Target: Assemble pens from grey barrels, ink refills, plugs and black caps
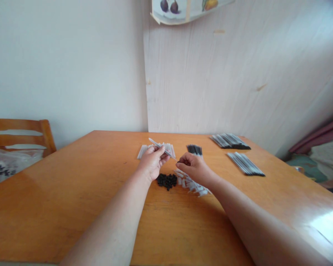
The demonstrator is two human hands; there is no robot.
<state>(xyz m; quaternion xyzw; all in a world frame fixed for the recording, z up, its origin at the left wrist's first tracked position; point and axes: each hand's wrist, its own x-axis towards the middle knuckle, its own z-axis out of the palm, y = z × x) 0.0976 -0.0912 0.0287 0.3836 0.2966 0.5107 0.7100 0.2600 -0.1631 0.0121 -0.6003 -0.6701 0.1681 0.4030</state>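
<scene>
My left hand (pixel 153 161) is closed around a thin clear pen tube (pixel 161 147) that slants up to the left above the orange table (pixel 72 192). My right hand (pixel 193 167) is pinched shut at the tube's lower right end; whatever it pinches is too small to make out. Below the hands lies a small heap of black caps (pixel 167 180). A spread of clear tubes (pixel 192 184) lies under my right wrist. Behind the left hand lies a row of clear tubes (pixel 143 150), and a short bunch of black refills (pixel 194 149) lies behind the right hand.
Two bundles of dark finished pens lie at the far right of the table, one bundle (pixel 229 141) near the wall and the other bundle (pixel 245 163) closer. A wooden chair (pixel 19 135) with a plastic bag (pixel 8 164) stands at the left. A pale wooden board (pixel 211 74) leans on the wall.
</scene>
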